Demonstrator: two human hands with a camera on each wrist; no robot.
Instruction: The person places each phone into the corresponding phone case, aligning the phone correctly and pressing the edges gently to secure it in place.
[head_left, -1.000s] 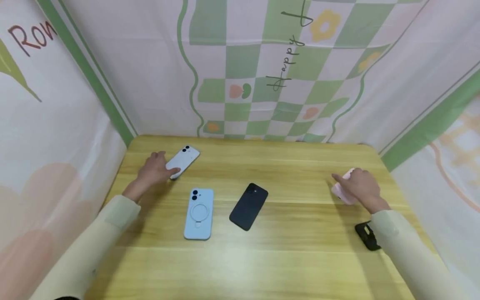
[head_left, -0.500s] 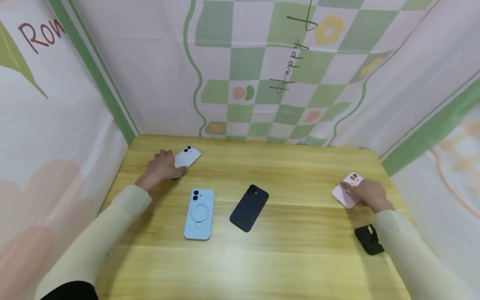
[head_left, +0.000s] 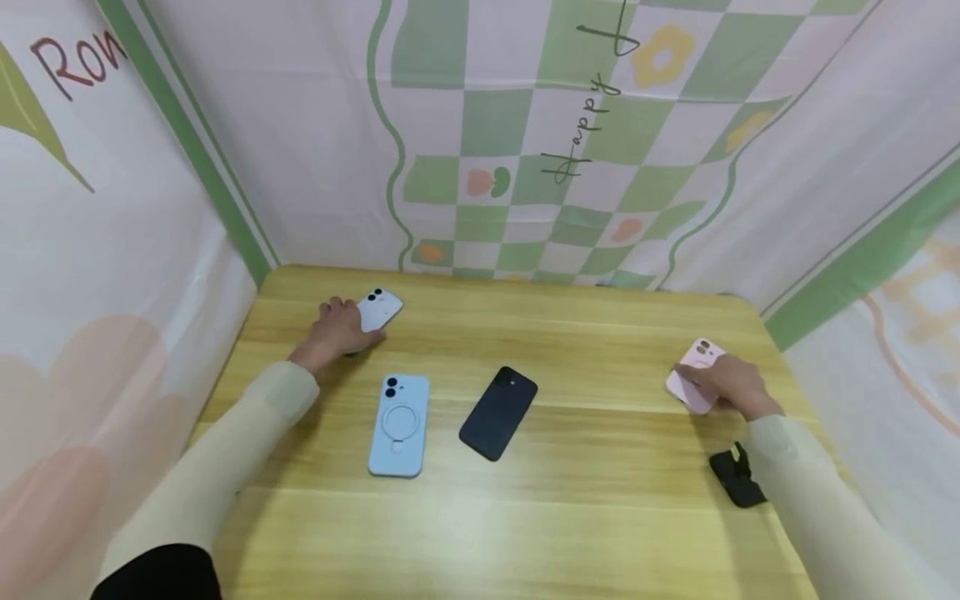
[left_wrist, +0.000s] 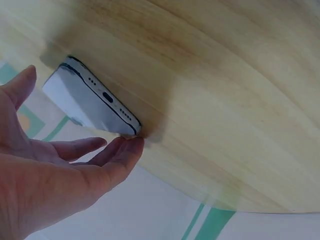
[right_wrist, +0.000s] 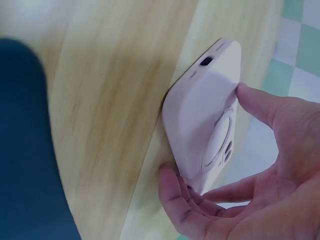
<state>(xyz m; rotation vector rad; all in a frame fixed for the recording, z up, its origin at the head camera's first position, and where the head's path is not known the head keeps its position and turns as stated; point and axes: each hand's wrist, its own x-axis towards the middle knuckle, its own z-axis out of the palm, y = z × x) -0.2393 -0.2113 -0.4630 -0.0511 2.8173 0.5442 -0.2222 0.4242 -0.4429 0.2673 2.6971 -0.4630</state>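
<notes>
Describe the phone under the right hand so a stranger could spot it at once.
On the wooden table, look to the right edge, ahead of the small black stand. The pink phone lies there, gripped by the right hand. It is the only pink one; the others are white, blue and black.

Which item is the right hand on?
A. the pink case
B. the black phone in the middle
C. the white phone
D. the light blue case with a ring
A: the right hand grips the pink case by its edges, as the right wrist view shows; the left hand is at the white phone.
</notes>
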